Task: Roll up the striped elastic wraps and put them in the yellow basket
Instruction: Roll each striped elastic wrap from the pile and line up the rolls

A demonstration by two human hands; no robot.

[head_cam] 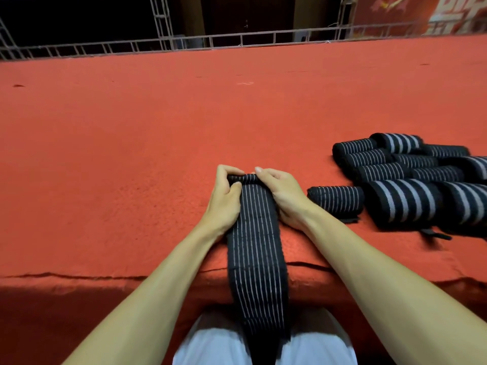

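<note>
A single head-worn wide-angle view looks forward and steeply down, close over the near edge of the red felt-covered worktop (131, 133); a grey metal railing (237, 40) crosses the frame's top.

The striped wrap (254, 246) runs off the near edge of the desk (131, 154) and its lower end is lost between the person's knees at the bottom border — how long it is cannot be told. Its far end sits under the fingertips of the left hand (224, 198) and right hand (283, 197), so the start of the roll is mostly covered. The pile of rolled wraps (411, 180) is cut by the right border, and the farthest rolls are blurred — perhaps eight or nine show. No yellow basket is in view.
</note>
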